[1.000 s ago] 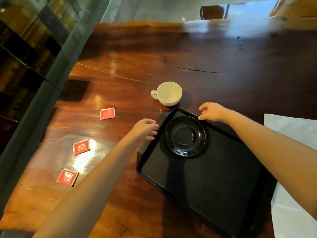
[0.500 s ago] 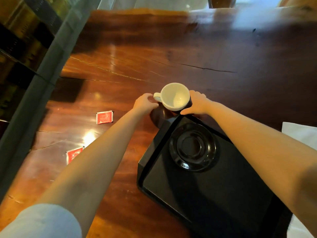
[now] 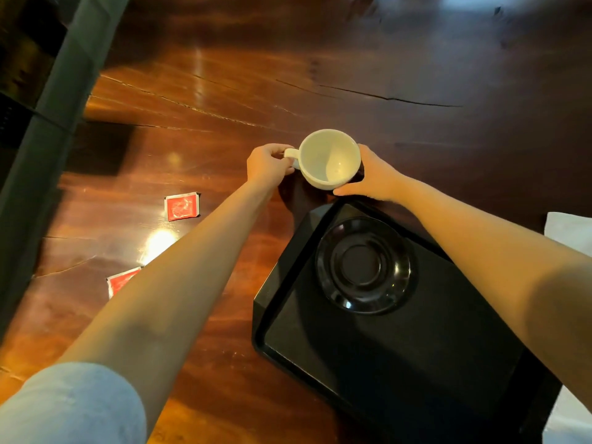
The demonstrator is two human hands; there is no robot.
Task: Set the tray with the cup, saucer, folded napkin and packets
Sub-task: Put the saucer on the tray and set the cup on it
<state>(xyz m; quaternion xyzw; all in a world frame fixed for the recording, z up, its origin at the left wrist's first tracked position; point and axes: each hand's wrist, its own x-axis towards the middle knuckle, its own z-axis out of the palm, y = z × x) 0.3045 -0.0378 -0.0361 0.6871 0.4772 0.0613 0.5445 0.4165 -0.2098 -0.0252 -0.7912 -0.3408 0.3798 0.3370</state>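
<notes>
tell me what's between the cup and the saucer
In the head view, only the tray's raised black rim and bare wooden table separate cup from saucer.

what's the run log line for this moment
step: cup to saucer | left hand: on cup handle | right hand: cup side | saucer: bare, on tray

A café or hotel lounge is suggested, though it cannot be told for certain. A broad, glossy slab table (image 3: pixel 352 75) of dark reddish wood, cracked along the grain, is seen. A black serving tray (image 3: pixel 400 363) with a black saucer (image 3: pixel 363 265), a white cup (image 3: pixel 330 160), red packets (image 3: pixel 181 206) and a white napkin (image 3: pixel 570 232) are laid out as for table service.
</notes>
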